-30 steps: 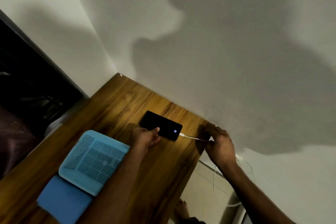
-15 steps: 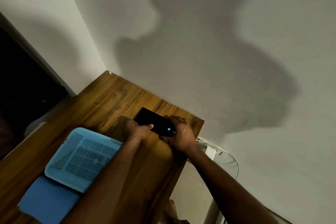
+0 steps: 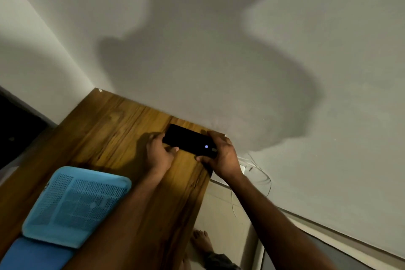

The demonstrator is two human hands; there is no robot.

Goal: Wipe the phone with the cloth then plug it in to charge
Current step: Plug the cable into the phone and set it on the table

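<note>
A second earlier the right hand [image 3: 221,155] gripped the cable [image 3: 262,176] off the table's [image 3: 114,129] right edge; it then moved left and closed on the phone's [image 3: 188,140] right end. The cable dropped from taut to slack at lower right.

- You're facing a plain white wall [image 3: 219,28] with a big soft shadow [image 3: 208,94] across it.
- Wooden table [image 3: 114,129] sits pushed against that wall, in the corner.
- Pale tiled floor [image 3: 221,210] shows right of the table.
- Dark opening [image 3: 15,125] at far left; light is dim and warm.
</note>
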